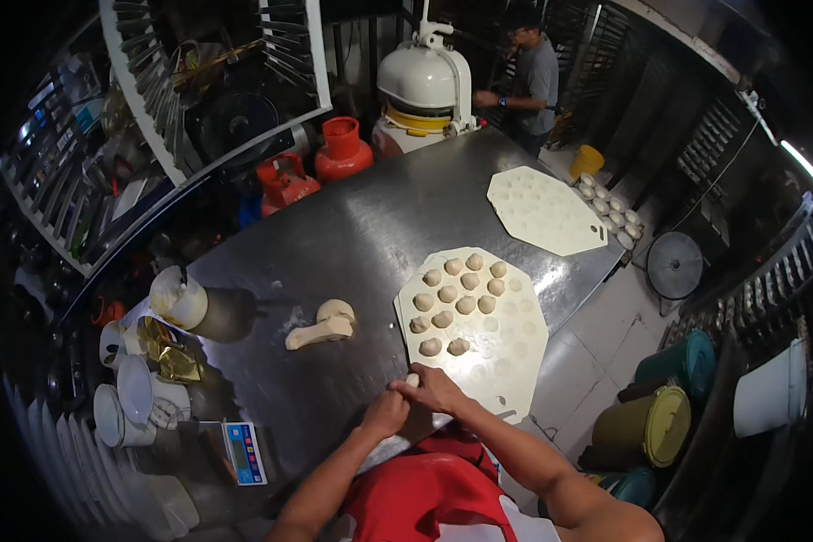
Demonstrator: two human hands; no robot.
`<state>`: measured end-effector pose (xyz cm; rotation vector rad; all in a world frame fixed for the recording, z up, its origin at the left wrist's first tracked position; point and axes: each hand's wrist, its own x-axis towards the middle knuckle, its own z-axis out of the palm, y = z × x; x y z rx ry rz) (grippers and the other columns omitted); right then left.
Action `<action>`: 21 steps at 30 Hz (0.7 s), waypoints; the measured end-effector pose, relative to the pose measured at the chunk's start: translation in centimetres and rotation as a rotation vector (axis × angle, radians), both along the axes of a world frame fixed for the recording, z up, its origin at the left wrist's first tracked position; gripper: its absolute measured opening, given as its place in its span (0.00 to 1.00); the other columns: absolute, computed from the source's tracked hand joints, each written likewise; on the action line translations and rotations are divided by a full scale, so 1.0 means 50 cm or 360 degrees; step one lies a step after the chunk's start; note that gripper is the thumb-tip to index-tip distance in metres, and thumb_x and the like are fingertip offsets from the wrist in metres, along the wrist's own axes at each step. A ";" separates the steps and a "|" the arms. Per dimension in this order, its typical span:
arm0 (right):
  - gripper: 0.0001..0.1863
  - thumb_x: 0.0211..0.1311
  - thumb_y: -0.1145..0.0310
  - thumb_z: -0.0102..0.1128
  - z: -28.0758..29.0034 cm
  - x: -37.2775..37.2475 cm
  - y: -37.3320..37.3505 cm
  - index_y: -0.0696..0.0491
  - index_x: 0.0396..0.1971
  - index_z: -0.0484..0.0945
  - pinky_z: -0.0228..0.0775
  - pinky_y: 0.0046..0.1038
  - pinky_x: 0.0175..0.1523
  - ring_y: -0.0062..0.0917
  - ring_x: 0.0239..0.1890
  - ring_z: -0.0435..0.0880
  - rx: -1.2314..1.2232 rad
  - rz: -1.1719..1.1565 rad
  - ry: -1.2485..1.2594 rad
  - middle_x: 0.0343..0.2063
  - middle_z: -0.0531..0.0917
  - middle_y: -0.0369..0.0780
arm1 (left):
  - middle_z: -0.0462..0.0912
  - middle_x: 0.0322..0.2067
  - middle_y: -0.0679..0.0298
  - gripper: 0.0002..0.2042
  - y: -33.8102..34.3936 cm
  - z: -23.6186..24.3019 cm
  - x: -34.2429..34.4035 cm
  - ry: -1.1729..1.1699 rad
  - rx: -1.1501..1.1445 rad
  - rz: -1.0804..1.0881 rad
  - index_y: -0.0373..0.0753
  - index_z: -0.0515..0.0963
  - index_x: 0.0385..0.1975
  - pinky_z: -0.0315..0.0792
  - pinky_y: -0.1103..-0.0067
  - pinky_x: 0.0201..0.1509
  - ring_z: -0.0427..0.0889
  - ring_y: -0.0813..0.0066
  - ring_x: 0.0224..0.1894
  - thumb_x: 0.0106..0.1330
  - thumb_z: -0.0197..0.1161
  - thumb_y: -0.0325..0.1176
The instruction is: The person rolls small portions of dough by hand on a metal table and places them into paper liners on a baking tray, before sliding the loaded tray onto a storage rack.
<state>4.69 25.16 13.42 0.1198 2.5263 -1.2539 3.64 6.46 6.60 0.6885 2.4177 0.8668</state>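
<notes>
Close to the near edge of the metal table, my two hands meet around a small pale piece of dough (413,379). My right hand (437,394) has its fingers closed on it, and my left hand (387,412) is closed against its left side; the palms are hidden. Just beyond them lies a cream board (526,307) with round hollows, bearing several dough balls (447,294) mainly on its left and far part. A larger lump of dough (335,311), with a long strip (312,335) at its near side, rests on the table to the left.
A digital scale (245,453) sits near left, beside white tubs (178,298) and a gold packet (179,363). Another hollowed board (544,210) lies far right. Beyond the table are red gas cylinders (342,151), a white mixer (422,79) and a person (535,77).
</notes>
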 end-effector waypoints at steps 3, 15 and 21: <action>0.33 0.69 0.37 0.64 0.052 0.003 -0.016 0.58 0.43 0.81 0.79 0.42 0.48 0.47 0.40 0.90 -0.0097 -0.0325 0.0121 0.36 0.88 0.58 | 0.84 0.45 0.31 0.18 0.030 0.101 -0.003 0.0068 0.0382 0.0186 0.27 0.75 0.53 0.75 0.44 0.54 0.82 0.29 0.50 0.76 0.53 0.38; 0.28 0.75 0.49 0.63 0.000 0.046 0.057 0.59 0.57 0.82 0.79 0.36 0.46 0.33 0.37 0.88 -0.0539 -0.0426 -0.0129 0.35 0.89 0.48 | 0.78 0.48 0.64 0.15 0.001 -0.096 -0.067 -0.1602 0.1211 0.0999 0.38 0.76 0.53 0.76 0.70 0.59 0.78 0.72 0.50 0.72 0.57 0.36; 0.24 0.64 0.68 0.70 -0.106 -0.026 0.314 0.60 0.57 0.75 0.79 0.42 0.47 0.46 0.36 0.87 -0.0046 -0.0798 0.0417 0.34 0.86 0.52 | 0.75 0.58 0.56 0.39 0.053 -0.038 -0.004 -0.1698 0.1036 0.0865 0.31 0.50 0.81 0.74 0.68 0.70 0.77 0.69 0.62 0.69 0.57 0.17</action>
